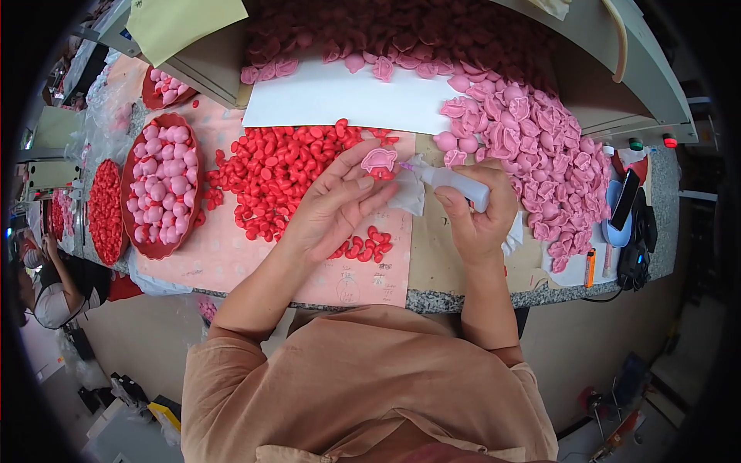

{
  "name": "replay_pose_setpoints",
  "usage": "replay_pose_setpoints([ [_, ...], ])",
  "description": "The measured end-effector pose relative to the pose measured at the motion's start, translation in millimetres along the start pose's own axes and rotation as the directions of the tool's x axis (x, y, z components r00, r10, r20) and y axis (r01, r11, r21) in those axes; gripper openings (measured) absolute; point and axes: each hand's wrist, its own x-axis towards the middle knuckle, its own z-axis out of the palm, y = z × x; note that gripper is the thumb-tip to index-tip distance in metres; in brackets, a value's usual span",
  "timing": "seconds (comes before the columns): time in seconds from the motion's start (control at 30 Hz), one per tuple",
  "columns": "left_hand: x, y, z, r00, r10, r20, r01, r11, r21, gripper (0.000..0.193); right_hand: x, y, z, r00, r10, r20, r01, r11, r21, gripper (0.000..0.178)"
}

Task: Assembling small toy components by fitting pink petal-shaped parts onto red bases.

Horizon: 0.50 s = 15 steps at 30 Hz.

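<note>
Between the fingertips of my left hand [328,204], palm turned up, is a small pink molded piece [378,159] with a red part at its lower edge. My right hand [485,216] grips a translucent squeeze bottle [460,185], tilted so that its purple tip is at the right side of the pink piece. Whether the tip touches it, I cannot tell. A heap of glossy red pieces [266,181] lies beyond my left hand, with a smaller group of red pieces [367,245] by its wrist. Past my right hand spreads a large pile of pink pieces [532,147].
A white sheet [340,96] lies under a grey housing at the back. Red trays [164,248] of pink balls and red pieces stand at left. A phone [625,199], orange-handled tool [590,268] and black cables sit at right. Another person [65,282] is at far left.
</note>
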Motion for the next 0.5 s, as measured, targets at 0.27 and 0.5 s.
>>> replay_pose_setpoints([
  [0.27,-0.3,0.4,-1.7,1.0,0.015,-0.002,-0.014,1.0,0.018,0.047,-0.7,-2.0,0.7,1.0,0.021,0.022,-0.021,1.0,0.004,0.028],
  [0.5,0.0,0.2,-2.3,1.0,0.013,-0.013,-0.013,1.0,0.003,0.047,-2.7,0.8,1.3,1.0,-0.003,0.024,0.003,1.0,0.012,0.028],
])
